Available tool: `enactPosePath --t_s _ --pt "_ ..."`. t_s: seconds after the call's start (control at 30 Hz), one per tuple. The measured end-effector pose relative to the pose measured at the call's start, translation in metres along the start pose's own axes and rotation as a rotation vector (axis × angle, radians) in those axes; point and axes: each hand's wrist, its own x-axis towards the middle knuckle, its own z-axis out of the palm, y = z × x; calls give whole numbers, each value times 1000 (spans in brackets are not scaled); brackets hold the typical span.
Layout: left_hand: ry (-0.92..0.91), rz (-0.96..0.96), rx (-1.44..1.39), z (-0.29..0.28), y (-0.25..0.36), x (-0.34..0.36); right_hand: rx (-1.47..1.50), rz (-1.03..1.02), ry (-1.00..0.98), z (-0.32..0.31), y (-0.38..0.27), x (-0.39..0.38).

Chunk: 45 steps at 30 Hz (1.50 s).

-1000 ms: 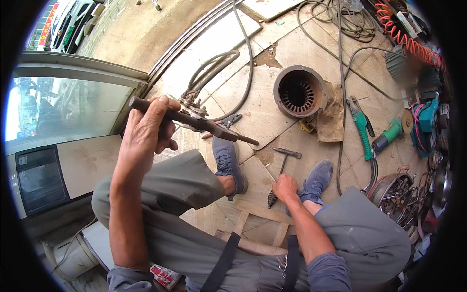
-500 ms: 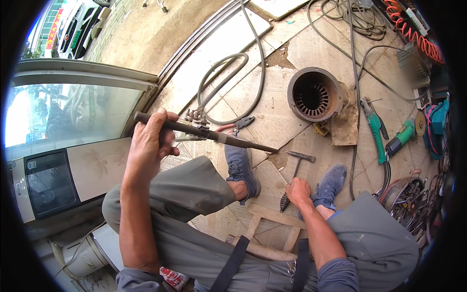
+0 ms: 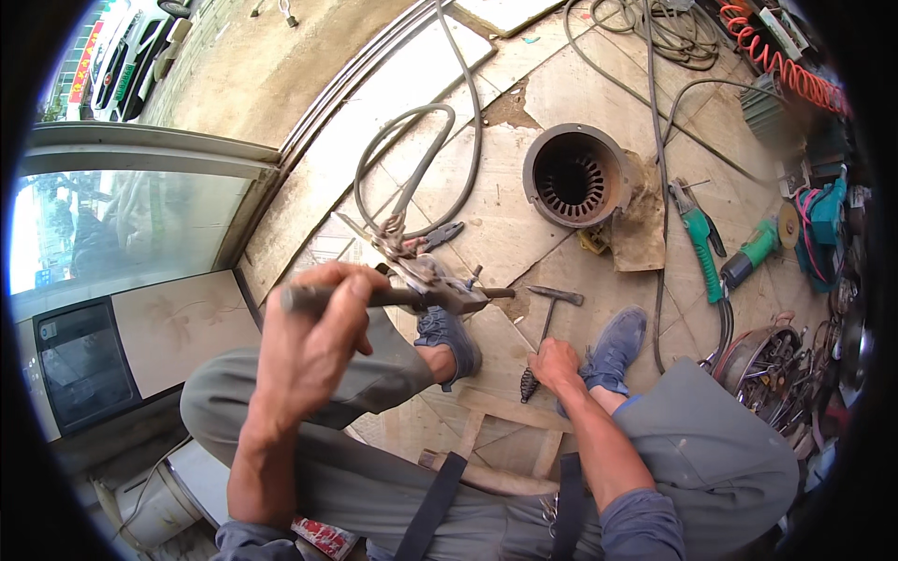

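My left hand (image 3: pixel 313 341) is closed round the thick end of a dark metal rod (image 3: pixel 393 297), which points right across my left shoe. Rusty metal pieces with bolts, a bracket-like assembly (image 3: pixel 435 280), sit along the rod beyond my fingers, somewhat blurred. My right hand (image 3: pixel 558 363) is low between my knees, with its fingers curled over the shaft of a chipping hammer (image 3: pixel 556 296). The hammer's coiled-spring handle (image 3: pixel 528 384) sticks out past the fingertips. Beyond it stands a round, rusty metal cylinder (image 3: pixel 576 175) with a slotted inside.
Pliers (image 3: pixel 442 236) lie on the tiles beside a looped cable (image 3: pixel 409 168). To the right are a green welding-rod holder (image 3: pixel 697 234), a green angle grinder (image 3: pixel 751 252) and a cluttered round container (image 3: pixel 762 374). A wooden frame (image 3: pixel 505 416) is below me; a glass door (image 3: pixel 131 220) stands left.
My left hand has come down and right and turned the rod, bringing the bolted assembly toward me. My right hand stays at the hammer. The whole view has shifted slightly.
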Motion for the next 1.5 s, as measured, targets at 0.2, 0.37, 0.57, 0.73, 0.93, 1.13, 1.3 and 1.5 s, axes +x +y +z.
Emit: enactPosePath --t_s 0.2,0.37,0.57,0.73,0.93,1.13,1.3,1.5 --pt "-344 523 289 24 -8 -60 -19 -13 -57 -3 -2 -10" --pt "-439 957 585 53 -37 -104 -7 -11 -52 5 0 -9" --pt "-492 1059 565 71 -63 -132 4 -26 -14 13 5 -5" --pt "-481 1071 524 72 -71 -132 -6 54 -131 -4 -10 -9" --pt "-498 1045 485 72 -72 -130 26 50 -107 -1 -9 -7" --pt "-596 1029 492 69 -70 -129 17 85 -130 -3 -11 -8" --pt "-691 977 516 73 -77 -136 24 70 -135 -4 -10 -3" --pt "-687 984 434 63 -69 -127 30 98 -171 -6 -12 -2"
